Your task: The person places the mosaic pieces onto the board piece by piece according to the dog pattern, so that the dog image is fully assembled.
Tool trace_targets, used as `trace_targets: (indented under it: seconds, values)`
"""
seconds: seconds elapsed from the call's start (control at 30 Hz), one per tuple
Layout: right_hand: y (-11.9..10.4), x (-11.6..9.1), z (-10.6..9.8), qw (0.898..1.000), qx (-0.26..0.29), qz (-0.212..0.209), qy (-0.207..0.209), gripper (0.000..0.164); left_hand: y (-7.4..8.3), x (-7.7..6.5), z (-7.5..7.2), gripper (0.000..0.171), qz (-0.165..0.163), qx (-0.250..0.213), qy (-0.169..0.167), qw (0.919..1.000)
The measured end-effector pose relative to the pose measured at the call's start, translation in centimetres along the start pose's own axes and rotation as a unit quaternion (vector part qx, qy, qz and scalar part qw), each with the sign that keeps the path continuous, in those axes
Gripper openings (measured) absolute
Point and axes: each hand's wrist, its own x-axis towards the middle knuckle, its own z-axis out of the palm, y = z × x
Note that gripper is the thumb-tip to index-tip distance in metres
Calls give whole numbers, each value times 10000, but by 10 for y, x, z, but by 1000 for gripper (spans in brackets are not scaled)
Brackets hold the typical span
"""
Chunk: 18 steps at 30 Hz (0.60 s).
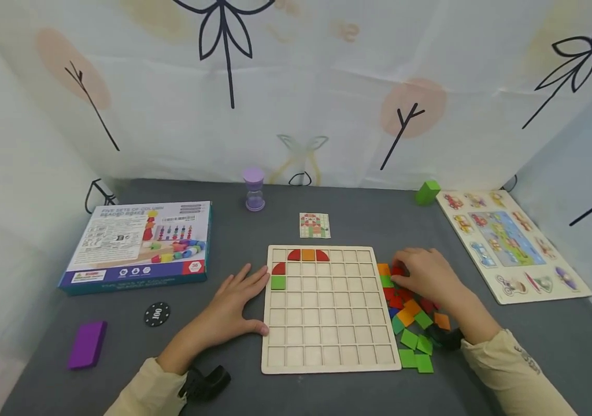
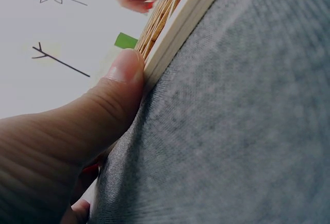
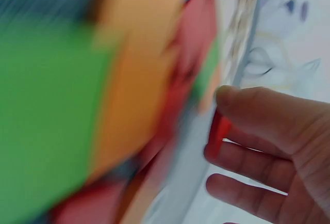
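Observation:
A wooden grid board point(image 1: 329, 318) lies flat in the middle of the table. Its upper left cells hold red quarter-round tiles point(image 1: 278, 268), an orange square tile point(image 1: 308, 255) and a green square tile point(image 1: 278, 282). My left hand point(image 1: 236, 303) rests spread at the board's left edge, its thumb point(image 2: 124, 72) against the rim in the left wrist view. My right hand point(image 1: 426, 274) pinches a red tile point(image 3: 219, 131) between thumb and fingers, over the loose pile of coloured tiles point(image 1: 410, 315) along the board's right side.
A small pattern card point(image 1: 314, 225) lies behind the board. At left are a game box point(image 1: 140, 245), a black round chip point(image 1: 157, 314) and a purple block point(image 1: 87, 345). A purple hourglass point(image 1: 254, 189), a green block point(image 1: 428, 192) and a picture puzzle board point(image 1: 514, 245) stand toward the back and right.

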Motion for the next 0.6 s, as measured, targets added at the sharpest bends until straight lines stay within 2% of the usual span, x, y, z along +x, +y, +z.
trace_targets:
  seconds: [0.1,0.17,0.27,0.37,0.47,0.6]
  values:
    - [-29,12,-5,9985,184,-419,314,20,0,1,0,99,12,57,-13,10000]
    - [-56,24,-6,9958,362,-760,355,18,-1,1,0,99,22,71,-32,10000]
    - [-98,41,-4,9914,456,-1204,226,15,-1,2,0,98,41,72,-47,10000]
    - [-133,56,1,9883,323,-1487,26,16,0,1,-1,97,42,19,-48,10000]
    - [-157,65,7,9871,78,-1595,-122,15,1,0,-2,96,40,-49,-38,10000]
    - [-172,69,12,9857,-135,-1670,-161,13,2,-3,-3,96,58,-91,-15,9999]
